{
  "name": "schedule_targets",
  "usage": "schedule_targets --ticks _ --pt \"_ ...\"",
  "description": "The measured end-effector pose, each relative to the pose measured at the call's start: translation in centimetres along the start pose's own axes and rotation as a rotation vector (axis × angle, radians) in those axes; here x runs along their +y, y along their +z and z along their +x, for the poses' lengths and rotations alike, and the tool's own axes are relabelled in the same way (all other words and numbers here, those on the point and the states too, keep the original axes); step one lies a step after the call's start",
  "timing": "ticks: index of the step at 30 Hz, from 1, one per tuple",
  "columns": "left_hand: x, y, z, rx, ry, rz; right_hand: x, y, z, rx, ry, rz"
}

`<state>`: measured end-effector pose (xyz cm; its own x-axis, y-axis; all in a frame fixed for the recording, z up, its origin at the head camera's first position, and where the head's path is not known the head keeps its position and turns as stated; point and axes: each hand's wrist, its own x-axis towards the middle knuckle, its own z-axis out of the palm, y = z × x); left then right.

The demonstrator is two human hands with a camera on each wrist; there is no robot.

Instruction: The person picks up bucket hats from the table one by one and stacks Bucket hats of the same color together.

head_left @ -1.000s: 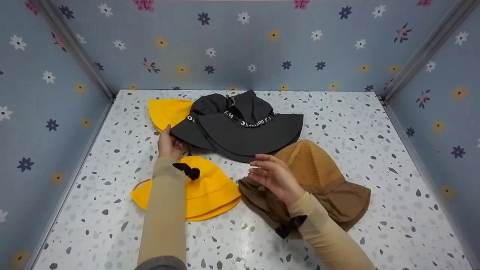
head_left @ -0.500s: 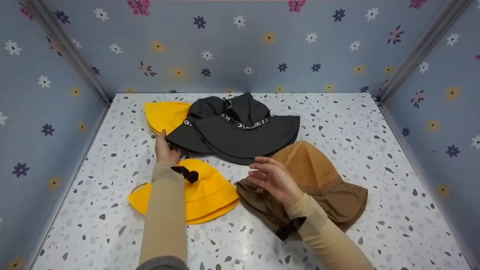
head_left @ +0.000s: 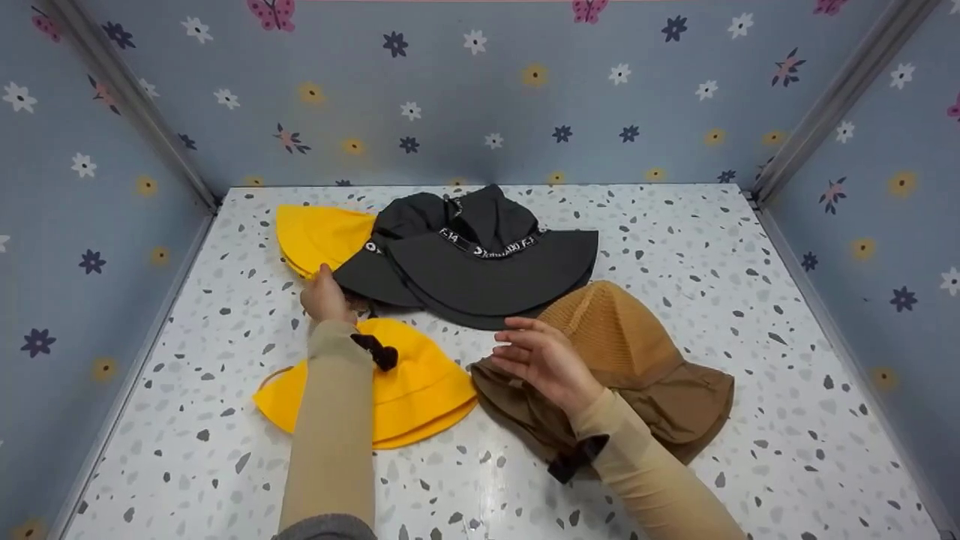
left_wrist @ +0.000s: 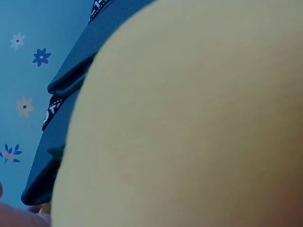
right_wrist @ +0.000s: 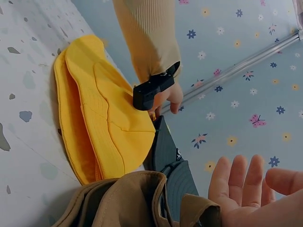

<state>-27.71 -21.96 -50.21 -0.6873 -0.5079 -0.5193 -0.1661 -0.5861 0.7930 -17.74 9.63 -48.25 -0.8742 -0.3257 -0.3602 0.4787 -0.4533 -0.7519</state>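
Note:
In the head view, my left hand (head_left: 328,295) pinches the near brim of the back yellow hat (head_left: 319,234), thumb uppermost; its other fingers are mostly hidden. Just right of that hand, two overlapping black wide-brimmed hats (head_left: 495,277) with white lettering on their bands partly cover the yellow hat. My left forearm crosses above a second yellow bucket hat (head_left: 420,390). Loosely spread and holding nothing, my right hand (head_left: 551,364) hovers over a brown hat (head_left: 626,337) with a ribbed tan crown. A sleeve (left_wrist: 180,118) blocks most of the left wrist view.
The hats lie on a white speckled table (head_left: 780,420). Blue flower-patterned panels (head_left: 450,90) enclose its back and sides, with metal posts (head_left: 832,97) at the corners. Each wrist wears a black camera strap (head_left: 577,457).
The back yellow hat has slid slightly left with my left hand, which has turned a little. My right hand stays nearly still. The head view has shifted slightly.

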Motion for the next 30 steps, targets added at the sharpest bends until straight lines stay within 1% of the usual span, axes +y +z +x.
schedule_targets --ticks 1,3,7,8,12,16,23,25,28,30 --pt "0.0 0.1 0.0 0.058 0.037 0.045 0.1 0.0 0.0 0.001 0.001 0.0" --pt "0.1 0.1 0.1 0.138 0.095 0.061 0.2 0.1 0.0 0.004 0.003 0.002" --pt "0.2 -0.1 0.3 0.204 0.19 -0.011 0.3 0.2 0.1 0.008 0.005 0.006" --pt "0.3 -0.2 0.3 0.215 0.206 -0.038 0.4 0.3 0.1 0.005 0.006 0.006" --pt "0.7 -0.4 0.3 0.272 0.253 -0.091 0.4 0.3 0.1 -0.004 0.014 0.005" --pt "1.2 -0.4 0.0 0.292 0.28 -0.18 0.5 0.3 0.2 -0.01 0.018 0.004" --pt "2.0 -0.2 -1.3 0.269 0.329 -0.271 0.5 0.4 0.1 -0.015 0.018 0.018" --pt "2.3 -0.2 -1.7 0.269 0.351 -0.283 0.5 0.4 0.1 -0.014 0.018 0.017" --pt "2.9 -0.3 -2.2 0.269 0.381 -0.325 0.4 0.3 0.1 -0.013 0.017 0.014" --pt "3.3 -0.4 -2.4 0.272 0.383 -0.353 0.4 0.3 0.1 -0.014 0.015 0.01"
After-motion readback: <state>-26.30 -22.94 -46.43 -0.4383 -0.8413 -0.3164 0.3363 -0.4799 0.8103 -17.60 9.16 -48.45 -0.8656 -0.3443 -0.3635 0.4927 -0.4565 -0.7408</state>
